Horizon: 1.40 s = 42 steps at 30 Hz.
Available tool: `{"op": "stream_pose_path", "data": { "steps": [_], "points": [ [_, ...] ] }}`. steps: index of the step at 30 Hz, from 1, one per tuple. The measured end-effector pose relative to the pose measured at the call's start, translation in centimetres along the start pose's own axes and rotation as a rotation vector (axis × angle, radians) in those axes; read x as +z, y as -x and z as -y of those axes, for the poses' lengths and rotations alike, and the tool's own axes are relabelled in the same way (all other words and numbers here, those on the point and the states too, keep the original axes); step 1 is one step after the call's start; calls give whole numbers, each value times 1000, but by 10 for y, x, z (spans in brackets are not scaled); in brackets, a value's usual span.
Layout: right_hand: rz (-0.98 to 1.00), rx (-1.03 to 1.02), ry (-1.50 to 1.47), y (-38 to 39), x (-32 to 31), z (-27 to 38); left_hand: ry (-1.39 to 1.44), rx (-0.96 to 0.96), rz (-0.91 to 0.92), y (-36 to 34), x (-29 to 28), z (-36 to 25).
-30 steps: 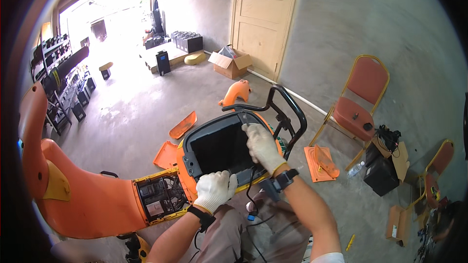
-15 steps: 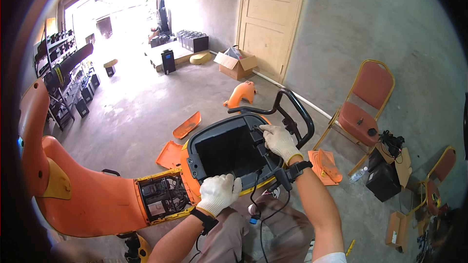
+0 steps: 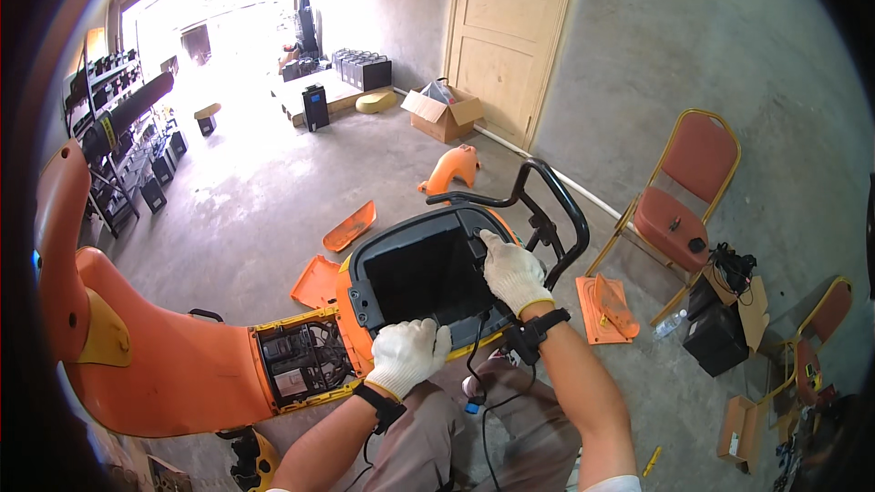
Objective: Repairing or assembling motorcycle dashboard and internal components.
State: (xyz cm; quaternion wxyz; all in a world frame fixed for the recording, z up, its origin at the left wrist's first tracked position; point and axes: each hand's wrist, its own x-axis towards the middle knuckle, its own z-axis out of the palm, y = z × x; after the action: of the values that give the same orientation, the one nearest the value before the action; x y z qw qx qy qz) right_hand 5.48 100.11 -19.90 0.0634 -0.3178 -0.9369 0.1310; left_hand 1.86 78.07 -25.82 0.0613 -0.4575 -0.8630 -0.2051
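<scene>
An orange scooter body [image 3: 173,360] lies across the view, its black storage bucket [image 3: 415,278] open at the top. My left hand [image 3: 410,355], in a white knit glove, is curled over the bucket's near rim. On the bucket's right end rests my right hand [image 3: 512,273], gloved alike, with the fingers bent round the rim and partly hidden. Behind that hand rises a black tubular rear rack [image 3: 570,219]. Left of the bucket, an open compartment [image 3: 301,364] shows wiring and black parts. A cable with a blue plug [image 3: 472,407] hangs below the near rim.
Orange panels [image 3: 350,226] and a curved orange fender [image 3: 451,169] lie on the floor beyond the scooter. At right are a red chair [image 3: 670,219], another orange panel [image 3: 608,312] and a black box [image 3: 715,342]. A cardboard box [image 3: 442,118] stands by the door.
My right hand has shifted slightly left and toward me along the bucket's right end. The left hand stays at the near rim.
</scene>
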Motion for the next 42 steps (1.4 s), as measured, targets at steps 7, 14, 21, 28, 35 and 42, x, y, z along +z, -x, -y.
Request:
{"op": "stream_pose_path", "data": {
  "steps": [7,14,21,28,35,42],
  "points": [
    [-185,53,-305,1,23,-12,-5,-26,34,-1,-2,-1],
    [-127,245,-508,1,34,-3,57,-57,87,0,-3,1],
    [-14,346,-831,16,27,28,107,-51,6,1,4,4],
    [-33,565,-1334,22,27,55,66,11,-138,1,9,6],
    [-128,569,-1484,14,47,70,41,-29,8,-1,5,4],
    [29,529,-1399,12,37,53,48,-21,18,0,-7,-1]
  ]
}}
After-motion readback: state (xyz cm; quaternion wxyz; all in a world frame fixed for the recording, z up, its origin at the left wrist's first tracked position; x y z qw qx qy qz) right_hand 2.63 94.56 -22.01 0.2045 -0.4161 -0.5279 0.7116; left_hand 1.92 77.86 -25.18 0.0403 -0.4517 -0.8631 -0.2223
